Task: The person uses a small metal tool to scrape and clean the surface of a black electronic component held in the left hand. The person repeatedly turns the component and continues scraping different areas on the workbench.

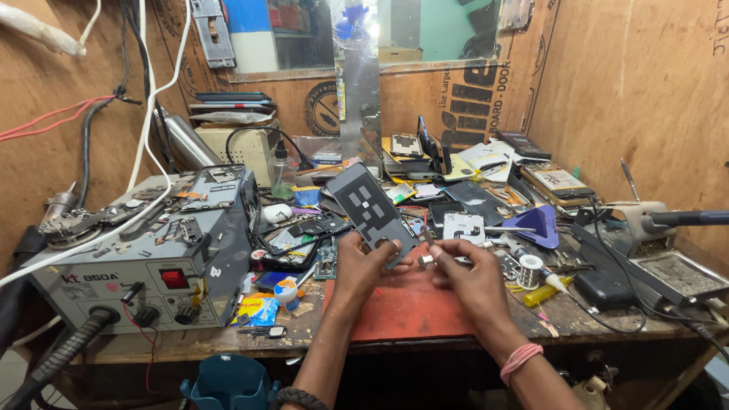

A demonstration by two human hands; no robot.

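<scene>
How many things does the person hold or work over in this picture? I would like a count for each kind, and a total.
Phone panel, dark grey, held tilted in the left hand: 1
Small white part pinched by the right hand: 1
Red work mat under both hands: 1
Total: 3

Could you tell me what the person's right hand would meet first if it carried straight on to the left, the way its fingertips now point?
Most likely the lower end of the dark phone panel held by the left hand; the right hand pinches a small white part almost against it, though depth is unclear.
</scene>
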